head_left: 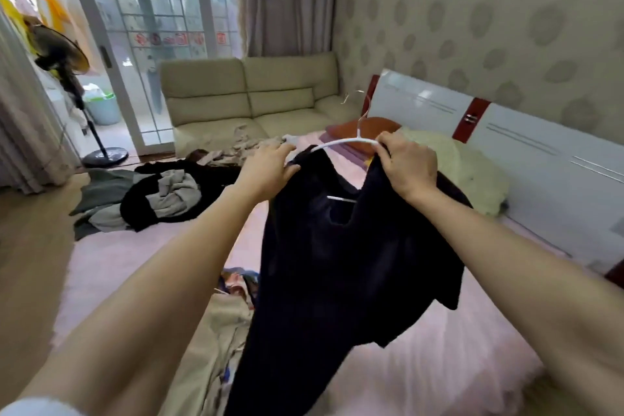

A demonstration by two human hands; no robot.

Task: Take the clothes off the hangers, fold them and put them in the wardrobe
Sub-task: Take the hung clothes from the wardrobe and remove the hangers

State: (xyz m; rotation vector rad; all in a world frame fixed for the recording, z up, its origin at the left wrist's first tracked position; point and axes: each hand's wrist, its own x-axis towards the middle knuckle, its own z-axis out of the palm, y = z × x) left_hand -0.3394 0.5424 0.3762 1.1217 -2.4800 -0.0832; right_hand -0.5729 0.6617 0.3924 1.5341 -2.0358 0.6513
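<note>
A dark navy T-shirt [337, 263] hangs from a white plastic hanger [344, 142] that I hold up over the bed. My left hand [270, 167] grips the shirt's left shoulder at the hanger's left end. My right hand [410, 165] pinches the right shoulder together with the hanger's right end. The hanger's top arc is bare between my hands and its lower bar shows through the neck opening. The shirt's hem drops toward the lower edge of the frame.
The bed has a pink cover [439, 365] and a white headboard [523, 159]. A heap of dark and grey clothes [158, 199] lies at its left side, beige cloth [216, 341] near me. A beige sofa [250, 94], a standing fan [67, 78] and glass doors stand beyond.
</note>
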